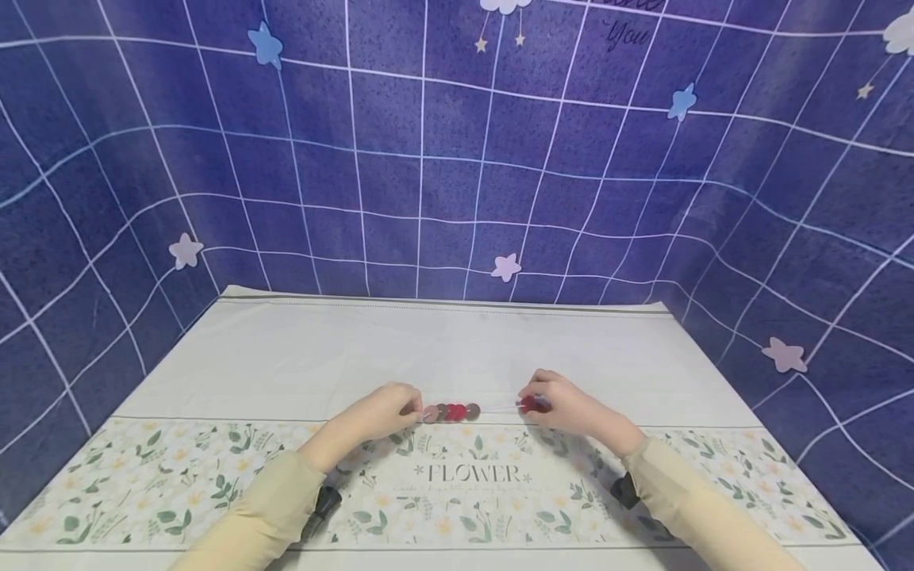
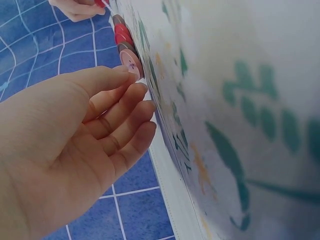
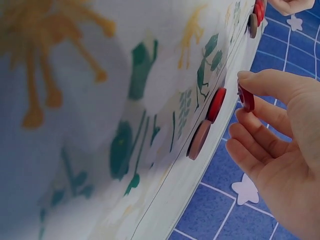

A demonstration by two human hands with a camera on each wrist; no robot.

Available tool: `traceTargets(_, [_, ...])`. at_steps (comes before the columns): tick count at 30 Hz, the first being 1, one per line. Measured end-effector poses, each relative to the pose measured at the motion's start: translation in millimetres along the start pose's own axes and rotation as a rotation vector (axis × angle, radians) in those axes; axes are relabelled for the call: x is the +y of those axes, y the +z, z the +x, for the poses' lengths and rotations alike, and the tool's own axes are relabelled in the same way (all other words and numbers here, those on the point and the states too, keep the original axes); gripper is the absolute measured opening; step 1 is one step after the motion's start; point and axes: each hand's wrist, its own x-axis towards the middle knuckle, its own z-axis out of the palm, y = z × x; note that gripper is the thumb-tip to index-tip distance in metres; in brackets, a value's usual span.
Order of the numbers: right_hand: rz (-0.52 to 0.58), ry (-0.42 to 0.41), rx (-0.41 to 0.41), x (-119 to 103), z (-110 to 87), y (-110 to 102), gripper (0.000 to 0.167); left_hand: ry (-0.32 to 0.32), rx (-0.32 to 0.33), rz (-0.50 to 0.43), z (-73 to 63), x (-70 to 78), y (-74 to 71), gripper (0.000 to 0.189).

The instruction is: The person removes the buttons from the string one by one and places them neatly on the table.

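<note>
Several round buttons, pink, brown and red, overlap in a row (image 1: 455,412) along a thin pale string (image 1: 500,411). My left hand (image 1: 389,408) pinches the row's left end, thumb and forefinger at the edge of a pink button (image 2: 131,65); its other fingers are bent loosely. On the other side, my right hand (image 1: 564,404) holds a red button (image 3: 246,98) between thumb and forefinger, where the string meets it. Beneath that hand, another red button (image 3: 216,106) and a pinkish button (image 3: 200,140) lie on the tablecloth, mostly hidden in the head view.
A white tablecloth (image 1: 343,341) with a floral band (image 1: 250,484) covers the table. Dark blue curtains with white grid lines (image 1: 457,182) and stars enclose its back and sides. Dark wrist devices (image 1: 324,503) sit at both sleeves.
</note>
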Motion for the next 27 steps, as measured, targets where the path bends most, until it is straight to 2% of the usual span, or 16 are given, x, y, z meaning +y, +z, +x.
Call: traceTargets(27, [0.004,0.032,0.001,7.3,-8.6,-5.5,0.029,-0.012,0.004,0.01,-0.3,1.6,0.3,0.012])
